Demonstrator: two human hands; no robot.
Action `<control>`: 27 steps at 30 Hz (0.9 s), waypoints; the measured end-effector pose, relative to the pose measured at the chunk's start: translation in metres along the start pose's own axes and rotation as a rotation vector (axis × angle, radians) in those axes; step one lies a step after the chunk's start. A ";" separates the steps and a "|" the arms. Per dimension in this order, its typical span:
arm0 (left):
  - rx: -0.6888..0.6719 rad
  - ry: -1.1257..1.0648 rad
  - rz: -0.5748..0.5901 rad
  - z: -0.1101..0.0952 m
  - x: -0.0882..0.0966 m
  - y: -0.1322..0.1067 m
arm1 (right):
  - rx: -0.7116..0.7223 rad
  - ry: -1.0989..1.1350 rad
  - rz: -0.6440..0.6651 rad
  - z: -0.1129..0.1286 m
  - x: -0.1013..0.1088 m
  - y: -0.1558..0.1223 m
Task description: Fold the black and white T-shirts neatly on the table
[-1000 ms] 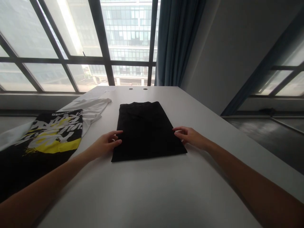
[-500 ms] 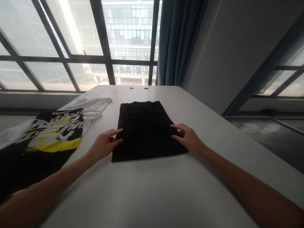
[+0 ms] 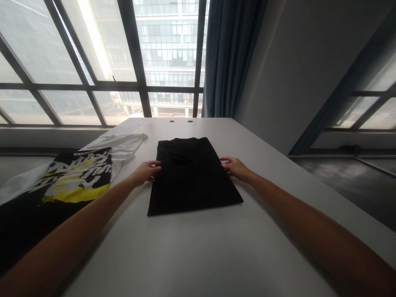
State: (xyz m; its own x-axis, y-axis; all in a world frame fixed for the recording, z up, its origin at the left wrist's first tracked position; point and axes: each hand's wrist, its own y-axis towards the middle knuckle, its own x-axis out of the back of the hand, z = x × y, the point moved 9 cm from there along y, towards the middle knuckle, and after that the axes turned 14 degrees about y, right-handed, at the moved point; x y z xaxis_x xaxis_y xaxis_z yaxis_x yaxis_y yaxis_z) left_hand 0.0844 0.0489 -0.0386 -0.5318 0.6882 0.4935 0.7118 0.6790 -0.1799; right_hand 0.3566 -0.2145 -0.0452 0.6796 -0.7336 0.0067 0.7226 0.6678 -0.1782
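A black garment [image 3: 192, 175], folded into a rectangle, lies flat on the white table [image 3: 198, 251] in front of me. My left hand [image 3: 146, 172] is at the middle of its left edge, with the fingers curled and pinched on the cloth. My right hand [image 3: 235, 167] is at the middle of its right edge, fingers likewise curled onto the fabric. Both forearms stretch out over the table toward it.
A black shirt with a yellow and white print [image 3: 71, 181] lies at the table's left side, and a white garment [image 3: 123, 142] lies beyond it. Large windows [image 3: 93, 62] and a blue curtain [image 3: 229, 57] stand behind the table. The table's right edge drops to a dark floor [image 3: 349, 181].
Both hands have slid farther away from me along the garment's side edges, from near its front corners to about mid-length. Their fingers have curled in more. The garment has stayed flat.
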 end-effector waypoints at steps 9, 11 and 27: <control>-0.087 -0.027 -0.077 -0.003 0.017 0.001 | 0.218 0.016 0.030 0.011 0.002 0.004; -0.115 0.019 -0.120 -0.009 0.025 0.000 | 0.304 -0.022 -0.022 0.022 0.008 0.002; -0.020 -0.094 0.084 0.017 0.017 0.018 | 0.065 0.012 0.051 -0.006 0.003 0.019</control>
State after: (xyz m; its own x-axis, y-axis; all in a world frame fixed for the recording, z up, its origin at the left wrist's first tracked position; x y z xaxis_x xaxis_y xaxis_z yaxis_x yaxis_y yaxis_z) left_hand 0.0805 0.0765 -0.0476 -0.5101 0.7638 0.3953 0.7640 0.6136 -0.1997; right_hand 0.3716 -0.2053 -0.0545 0.7143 -0.6997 -0.0128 0.6942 0.7108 -0.1134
